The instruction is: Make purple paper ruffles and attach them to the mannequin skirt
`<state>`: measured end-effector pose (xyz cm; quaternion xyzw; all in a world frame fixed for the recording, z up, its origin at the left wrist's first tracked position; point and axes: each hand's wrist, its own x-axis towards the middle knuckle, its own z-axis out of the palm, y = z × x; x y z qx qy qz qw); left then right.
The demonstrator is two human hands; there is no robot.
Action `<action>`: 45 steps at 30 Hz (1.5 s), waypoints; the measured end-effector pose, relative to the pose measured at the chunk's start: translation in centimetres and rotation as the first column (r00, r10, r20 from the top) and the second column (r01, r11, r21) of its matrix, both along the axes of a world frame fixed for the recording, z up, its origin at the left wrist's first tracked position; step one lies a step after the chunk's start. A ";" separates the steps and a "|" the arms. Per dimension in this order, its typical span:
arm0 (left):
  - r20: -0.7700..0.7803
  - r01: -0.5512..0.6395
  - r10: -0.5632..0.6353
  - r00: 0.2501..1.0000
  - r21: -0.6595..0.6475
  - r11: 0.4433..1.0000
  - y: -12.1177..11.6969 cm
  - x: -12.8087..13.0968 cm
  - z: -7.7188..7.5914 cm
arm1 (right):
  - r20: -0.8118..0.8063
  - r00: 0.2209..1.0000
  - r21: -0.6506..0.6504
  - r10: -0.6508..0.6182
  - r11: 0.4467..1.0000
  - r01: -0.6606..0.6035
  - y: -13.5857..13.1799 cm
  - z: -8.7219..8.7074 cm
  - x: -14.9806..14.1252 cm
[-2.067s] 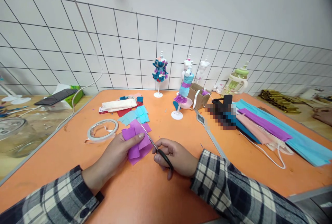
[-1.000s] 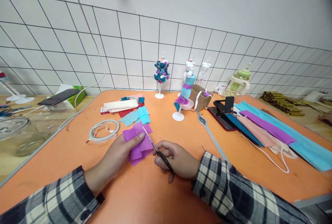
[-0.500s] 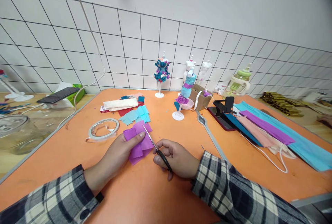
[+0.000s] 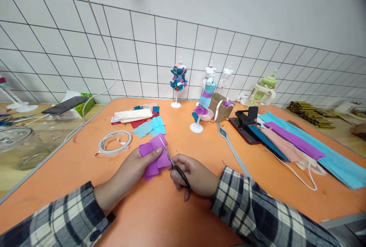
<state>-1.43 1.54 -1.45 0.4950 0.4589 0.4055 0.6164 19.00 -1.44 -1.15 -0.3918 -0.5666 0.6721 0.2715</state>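
My left hand [image 4: 140, 166] pinches a stack of purple crepe paper pieces [image 4: 153, 168], thumb on top and the other fingers hidden underneath. In my right hand [image 4: 191, 174] is a pair of scissors [image 4: 181, 175] with black handles, my fingers through and around the loops. The blades lie across the right part of the purple paper, pointing away from me. Just beyond the paper are light blue paper pieces [image 4: 151, 126]. A roll of double-sided tape [image 4: 114, 142] lies flat to the left of my left hand.
Small dress-form stands, one in blue and purple paper [image 4: 206, 100], another in dark teal [image 4: 178, 78], stand at the back. Folded crepe paper strips [image 4: 297, 140], a phone [image 4: 245, 130] and a cardboard box [image 4: 221, 106] are on the right. A green-lidded bottle [image 4: 263, 90] stands behind.
My left hand and the purple paper have shifted slightly to the right. The scissors have turned a little, and their handle loops show wider.
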 end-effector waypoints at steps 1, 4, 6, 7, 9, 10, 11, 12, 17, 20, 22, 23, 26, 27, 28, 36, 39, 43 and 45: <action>-0.003 -0.006 0.006 1.000 0.004 1.000 0.1 -0.1 -0.1 | 0.001 1.000 -0.001 -0.007 1.000 0.007 0.0 0.0 0.0; -0.011 -0.013 0.013 1.000 0.025 1.000 0.3 -0.2 -0.3 | -0.004 1.000 -0.001 -0.015 1.000 0.015 0.0 0.1 -0.1; -0.020 -0.009 0.009 1.000 0.026 1.000 0.3 -0.2 -0.4 | -0.007 1.000 -0.006 -0.006 1.000 0.006 -0.1 0.2 0.0; -0.025 -0.004 0.004 1.000 0.022 1.000 0.2 -0.2 -0.3 | -0.010 1.000 -0.008 0.000 1.000 0.000 -0.2 0.2 0.0; -0.036 0.010 -0.010 0.999 0.010 1.000 0.1 -0.1 -0.3 | -0.019 1.000 -0.010 0.007 1.000 -0.008 -0.2 0.2 0.0; -0.038 0.014 -0.014 0.999 0.005 1.000 0.1 -0.1 -0.3 | -0.022 1.000 -0.009 0.009 1.000 -0.009 -0.3 0.2 0.1; -0.036 0.014 -0.014 0.999 0.002 1.000 0.0 -0.1 -0.3 | -0.021 1.000 -0.007 0.007 1.000 -0.007 -0.3 0.2 0.1; -0.034 0.011 -0.011 0.999 0.002 1.000 0.0 -0.1 -0.3 | -0.017 1.000 -0.005 0.005 1.000 -0.005 -0.2 0.1 0.1; 0.053 0.010 -0.011 0.999 0.012 1.000 0.2 -0.1 -0.4 | 0.005 1.000 0.007 -0.030 1.000 0.030 0.0 -0.1 0.0; 0.074 -0.006 0.004 0.997 0.023 1.000 0.3 0.0 -0.4 | 0.025 0.999 0.010 -0.035 0.999 0.035 0.2 -0.3 0.0; 0.020 -0.040 0.039 0.999 0.031 0.999 0.4 0.0 -0.3 | 0.031 0.999 0.005 -0.028 1.000 0.028 0.2 -0.3 0.0; -0.002 -0.049 0.049 0.999 0.032 0.998 0.4 0.1 -0.3 | 0.026 1.000 0.002 -0.018 1.000 0.018 0.2 -0.3 0.0; -0.004 -0.028 0.028 1.000 0.026 0.999 0.4 0.1 -0.2 | -0.022 0.999 -0.005 0.032 0.999 -0.032 0.2 -0.2 0.2; 0.003 -0.014 0.014 1.000 0.026 1.000 0.3 0.1 -0.2 | -0.033 0.998 -0.003 0.045 0.999 -0.045 0.2 -0.2 0.2; 0.006 -0.004 0.004 1.000 0.029 1.000 0.3 0.1 -0.1 | -0.037 0.998 -0.001 0.054 0.999 -0.054 0.2 -0.2 0.3; -0.047 -0.022 0.024 0.999 0.041 0.999 0.3 0.0 -0.2 | -0.032 0.999 -0.008 0.037 0.999 -0.037 0.1 -0.1 0.2; -0.032 -0.009 0.010 0.999 0.035 0.999 0.4 0.0 -0.3 | -0.020 1.000 -0.008 0.016 1.000 -0.016 0.2 -0.1 0.1; -0.003 0.008 -0.008 1.000 0.020 1.000 0.3 0.0 -0.3 | -0.026 1.000 -0.001 -0.005 1.000 0.005 0.2 -0.1 0.1; 0.000 -0.002 0.002 1.000 0.024 1.000 0.3 0.1 -0.2 | -0.027 1.000 0.003 -0.003 1.000 0.003 0.2 -0.1 0.1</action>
